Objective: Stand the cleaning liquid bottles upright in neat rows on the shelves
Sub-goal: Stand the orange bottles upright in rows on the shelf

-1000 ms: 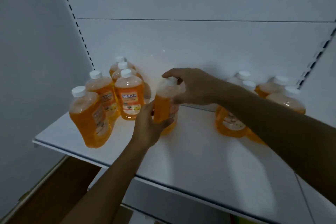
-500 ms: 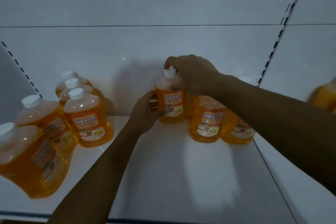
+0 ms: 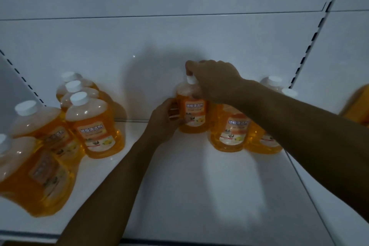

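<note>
An orange cleaning liquid bottle (image 3: pixel 193 113) with a white cap stands upright at the back of the white shelf (image 3: pixel 189 185), against the rear wall. My right hand (image 3: pixel 214 80) grips its cap and neck from above. My left hand (image 3: pixel 164 121) holds its lower left side. Right beside it stand more orange bottles (image 3: pixel 232 134), partly hidden by my right forearm. A group of several upright bottles (image 3: pixel 93 126) fills the shelf's left end.
A slotted upright (image 3: pixel 311 40) divides this bay from the one on the right, where another orange bottle (image 3: pixel 357 106) shows at the frame edge. The shelf's front edge (image 3: pixel 179 240) runs along the bottom.
A second ago the bottle was mid-shelf near the left group; both hands carried it back and right to stand beside the right group. Since half a second ago it has hardly moved.
</note>
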